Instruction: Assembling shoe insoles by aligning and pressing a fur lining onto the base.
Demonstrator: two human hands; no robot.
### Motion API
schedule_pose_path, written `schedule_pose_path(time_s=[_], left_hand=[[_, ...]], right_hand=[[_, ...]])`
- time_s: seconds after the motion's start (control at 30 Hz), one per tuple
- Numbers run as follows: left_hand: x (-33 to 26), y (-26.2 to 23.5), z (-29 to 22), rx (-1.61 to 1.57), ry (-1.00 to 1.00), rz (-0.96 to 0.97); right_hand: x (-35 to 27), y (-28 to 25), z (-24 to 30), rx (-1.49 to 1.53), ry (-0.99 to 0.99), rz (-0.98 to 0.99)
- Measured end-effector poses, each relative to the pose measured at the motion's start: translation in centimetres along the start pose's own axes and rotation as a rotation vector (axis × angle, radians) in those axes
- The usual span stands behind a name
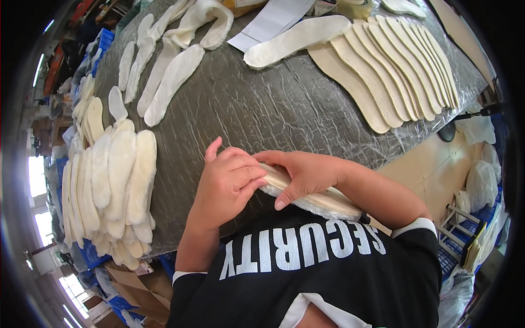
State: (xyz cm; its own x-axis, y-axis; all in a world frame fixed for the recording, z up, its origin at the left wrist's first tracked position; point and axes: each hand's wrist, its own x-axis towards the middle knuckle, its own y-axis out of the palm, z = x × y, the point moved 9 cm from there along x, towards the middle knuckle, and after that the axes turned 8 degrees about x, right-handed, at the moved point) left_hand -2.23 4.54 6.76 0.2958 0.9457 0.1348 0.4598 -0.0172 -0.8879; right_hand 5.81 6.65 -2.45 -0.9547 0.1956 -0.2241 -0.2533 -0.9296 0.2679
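Plastic-covered table (235,104) before us. Over near edge, our right hand (309,172) wraps fleecy insole (328,203), thumb on near side; our curled left hand (227,177) pinches its left end. Best keep right grip steady, left fingertips light, so fleece escapes crushing. To left, pile of fleece insoles (121,175); farther, right, fanned beige insoles (383,71).

1. The held, foot-shaped fleece insole (338,201) is faced beige and fringed white.
2. The fanned flat insoles (391,74) are toned beige.
3. The stacked fluffy insoles (118,177) are tinted cream.
4. The grey-brown plastic-covered tabletop (240,109) is streaked pale.
5. The black cloth shirt (328,281) is lettered in white.
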Motion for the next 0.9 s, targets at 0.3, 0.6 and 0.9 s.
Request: schedule_pose_path(time_s=[0.3, 0.6, 0.9], left_hand=[[-0.2, 0.2, -0.5, 0.094, 0.077, -0.143], [-1.5, 0.4, -1.6, 0.201, 0.139, -0.244], [-2.4, 1.3, -2.5, 0.326, 0.167, -0.361]], right_hand=[[-0.6, -1.0, 1.6, -0.039, -0.064, -0.082], [-0.8, -0.6, 2.8, -0.339, -0.101, -0.248], [-1.4, -1.6, 3.1, -0.417, -0.216, -0.27]])
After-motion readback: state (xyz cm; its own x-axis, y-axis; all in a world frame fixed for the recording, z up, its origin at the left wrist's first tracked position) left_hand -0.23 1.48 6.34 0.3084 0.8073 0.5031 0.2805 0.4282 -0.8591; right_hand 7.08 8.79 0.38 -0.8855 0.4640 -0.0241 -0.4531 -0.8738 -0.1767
